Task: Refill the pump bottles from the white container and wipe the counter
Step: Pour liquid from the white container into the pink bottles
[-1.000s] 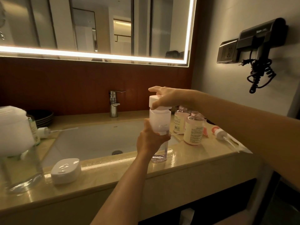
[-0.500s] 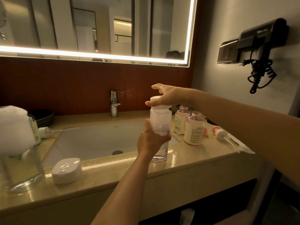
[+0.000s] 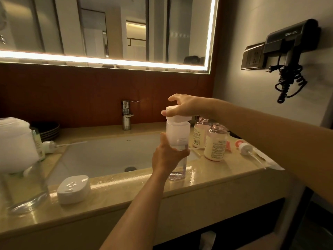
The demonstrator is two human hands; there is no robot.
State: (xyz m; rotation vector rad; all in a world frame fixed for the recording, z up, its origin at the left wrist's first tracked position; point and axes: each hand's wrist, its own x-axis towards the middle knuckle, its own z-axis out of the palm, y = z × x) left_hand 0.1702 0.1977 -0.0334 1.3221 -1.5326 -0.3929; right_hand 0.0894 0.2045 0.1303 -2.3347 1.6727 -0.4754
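So the left hand (image 3: pixel 167 157) is wrapped around the middle of the bottle (image 3: pixel 177 134), which stands upright on the counter (image 3: pixel 225 170) right at the sink's (image 3: pixel 108 156) front right corner. The bottle is frosted white up top and clear at the bottom. The right hand (image 3: pixel 187 107) comes in from the right and has its thumb and fingers clamped on the white cap (image 3: pixel 177 117), with one finger sticking up off it. The cap looks a bit crooked on the neck; can't tell if it's fully seated.

Just right of the sink there are two open bottles (image 3: pixel 215 143), pinkish with labels and no tops on, one behind the other. Further right of those a pump (image 3: pixel 246 147) lies on its side, tube pointing at the counter edge.

In front of the sink's left corner sits a white soap dish (image 3: pixel 73 188). Left of the sink there's a glass jar (image 3: pixel 23 192), with something white and bulky above it, plus a second pump (image 3: pixel 50 146) lying down. The faucet (image 3: pixel 126 116) is behind the sink, dead center.
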